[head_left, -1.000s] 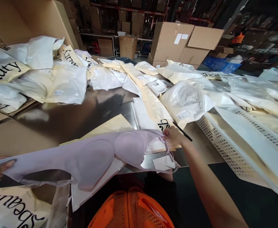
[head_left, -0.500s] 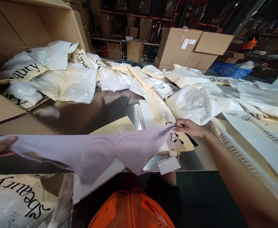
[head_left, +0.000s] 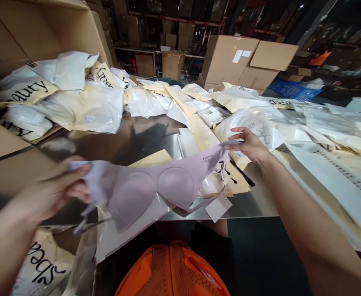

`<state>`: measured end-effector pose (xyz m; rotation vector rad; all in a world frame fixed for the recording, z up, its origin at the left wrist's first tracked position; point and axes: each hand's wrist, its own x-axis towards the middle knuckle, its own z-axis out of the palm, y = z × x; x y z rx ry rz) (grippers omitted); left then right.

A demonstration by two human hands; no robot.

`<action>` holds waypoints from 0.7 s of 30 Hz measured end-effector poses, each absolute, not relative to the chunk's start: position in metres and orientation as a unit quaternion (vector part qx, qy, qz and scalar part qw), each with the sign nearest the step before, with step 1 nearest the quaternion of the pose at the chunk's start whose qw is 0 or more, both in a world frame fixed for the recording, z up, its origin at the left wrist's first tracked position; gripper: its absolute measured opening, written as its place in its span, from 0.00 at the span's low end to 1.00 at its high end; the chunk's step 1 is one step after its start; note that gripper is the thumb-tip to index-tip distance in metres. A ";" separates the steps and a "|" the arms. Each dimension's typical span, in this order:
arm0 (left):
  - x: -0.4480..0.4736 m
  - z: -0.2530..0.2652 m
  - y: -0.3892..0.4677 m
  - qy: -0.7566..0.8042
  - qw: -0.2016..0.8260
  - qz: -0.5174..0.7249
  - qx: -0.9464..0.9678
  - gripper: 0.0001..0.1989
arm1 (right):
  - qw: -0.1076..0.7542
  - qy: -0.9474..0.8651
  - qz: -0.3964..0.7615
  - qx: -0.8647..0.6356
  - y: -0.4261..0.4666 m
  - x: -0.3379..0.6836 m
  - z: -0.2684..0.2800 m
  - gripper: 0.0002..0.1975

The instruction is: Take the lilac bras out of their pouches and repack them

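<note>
A pale lilac bra [head_left: 175,185] hangs between my two hands, its moulded cups facing me. My left hand [head_left: 60,187], slightly blurred, grips the band at one end. At the other end, my right hand [head_left: 246,144] pinches the band between thumb and fingers, with some fingers spread. A white hang tag [head_left: 218,207] dangles below the right side of the bra. Under it lie white sheets [head_left: 131,234] at the table edge and cream printed bags [head_left: 237,187]. A black pen-like object [head_left: 243,173] rests beside those bags.
An open carton [head_left: 102,41] full of packed plastic bags [head_left: 103,107] stands at the left. More bags [head_left: 251,123] cover the back and right of the metal table [head_left: 260,205]. A white perforated basket [head_left: 337,205] is at the right. Cartons [head_left: 229,61] stand behind.
My left hand has moved inward to the right, so the stretched band has slackened and shortened. My right hand has risen slightly, with its fingers loosened from a tight fist.
</note>
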<state>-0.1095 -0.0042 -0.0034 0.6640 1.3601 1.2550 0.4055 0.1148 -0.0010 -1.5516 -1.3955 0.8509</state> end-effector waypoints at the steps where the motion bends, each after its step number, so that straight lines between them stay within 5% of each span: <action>1: -0.080 -0.004 -0.001 0.567 0.580 0.506 0.293 0.20 | 0.465 -0.550 0.326 -0.612 0.113 0.397 -0.001 0.45; 4: -0.005 -0.015 0.013 0.499 0.669 0.412 0.365 0.20 | 0.540 -0.553 0.240 -0.587 0.103 0.368 0.001 0.48; 8: 0.027 -0.037 0.035 0.519 0.688 0.347 0.371 0.18 | 0.529 -0.621 0.146 -0.560 0.078 0.319 0.005 0.43; 15: -0.024 -0.046 0.042 0.530 0.598 0.525 0.293 0.13 | 0.429 -0.758 0.317 -0.376 0.036 0.212 0.012 0.47; 19: -0.084 -0.063 0.001 0.581 0.465 0.601 0.291 0.17 | 0.486 -0.652 0.420 -0.403 -0.011 0.206 -0.015 0.20; 21: -0.115 -0.080 -0.031 0.616 0.403 0.617 0.278 0.19 | 0.445 -0.631 0.453 -0.446 -0.038 0.214 -0.046 0.07</action>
